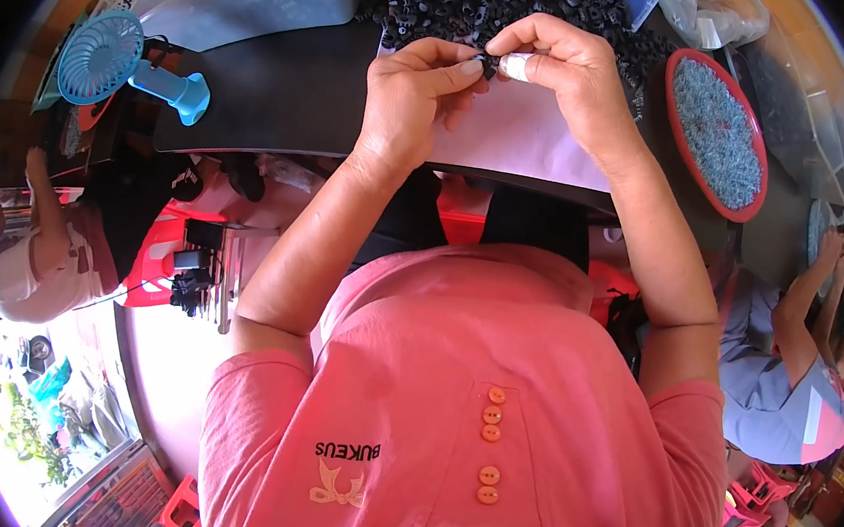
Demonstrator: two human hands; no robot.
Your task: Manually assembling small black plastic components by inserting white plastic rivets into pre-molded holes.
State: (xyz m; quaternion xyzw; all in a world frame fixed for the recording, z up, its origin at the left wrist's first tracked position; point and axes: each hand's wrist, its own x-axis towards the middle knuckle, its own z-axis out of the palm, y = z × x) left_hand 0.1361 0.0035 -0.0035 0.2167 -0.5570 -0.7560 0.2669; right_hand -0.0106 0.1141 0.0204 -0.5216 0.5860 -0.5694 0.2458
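Observation:
Over the table's far side, my left hand (409, 94) pinches a small black plastic part (489, 67) between thumb and fingers. My right hand (580, 82) meets it from the other side, its fingertips closed on the same part. White tape wraps my right thumb (516, 66). Whether a second tiny piece sits between the fingertips is too small to tell. Beneath both hands lies a pale sheet (528, 137). Just beyond them spreads a big heap of similar black parts (505, 5).
At right stands a red basin (671, 90) full of small clear-blue pieces. A translucent bin (274, 5) is at the far left, with a blue handheld fan (178, 92) near it. Other people sit at both sides, one at left (40, 270), one at right (779, 375).

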